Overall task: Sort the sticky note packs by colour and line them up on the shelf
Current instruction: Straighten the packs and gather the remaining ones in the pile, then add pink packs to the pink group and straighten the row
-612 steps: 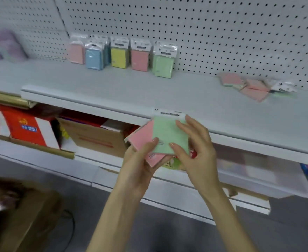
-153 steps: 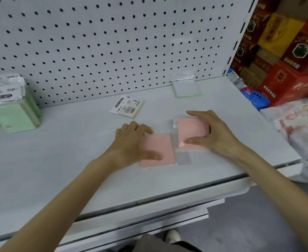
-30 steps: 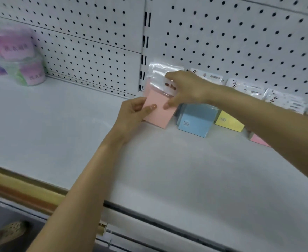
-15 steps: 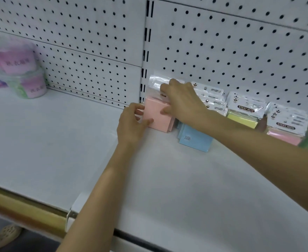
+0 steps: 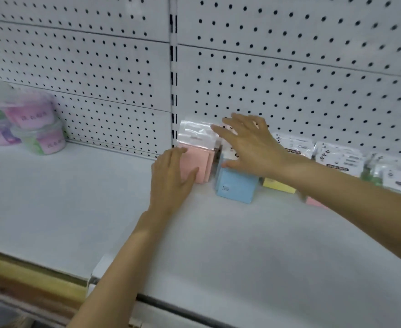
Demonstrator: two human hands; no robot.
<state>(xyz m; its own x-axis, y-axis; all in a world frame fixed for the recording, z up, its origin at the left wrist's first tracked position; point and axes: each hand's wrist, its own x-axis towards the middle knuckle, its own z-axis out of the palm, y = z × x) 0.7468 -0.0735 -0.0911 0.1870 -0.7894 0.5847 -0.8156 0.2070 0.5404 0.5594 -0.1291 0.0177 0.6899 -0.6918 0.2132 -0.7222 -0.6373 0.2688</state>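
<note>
Pink packs [image 5: 203, 165] in clear wrappers stand upright on the shelf [image 5: 218, 237] against the pegboard [image 5: 289, 79], beside a blue pack [image 5: 237, 188]. The left hand [image 5: 171, 179] presses straight fingers on their front. The right hand [image 5: 250, 144] is spread open above.

Pink packs [image 5: 198, 165] upright against pegboard, blue [image 5: 236, 187], yellow [image 5: 278, 186], seemingly pink [image 5: 314, 201] alongside on shelf [image 5: 242, 245]

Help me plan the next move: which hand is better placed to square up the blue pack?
Probably the right. The right hand hovers open just above the blue pack, thumb at its top edge, while the left hand rests flat on the pink packs.
</note>
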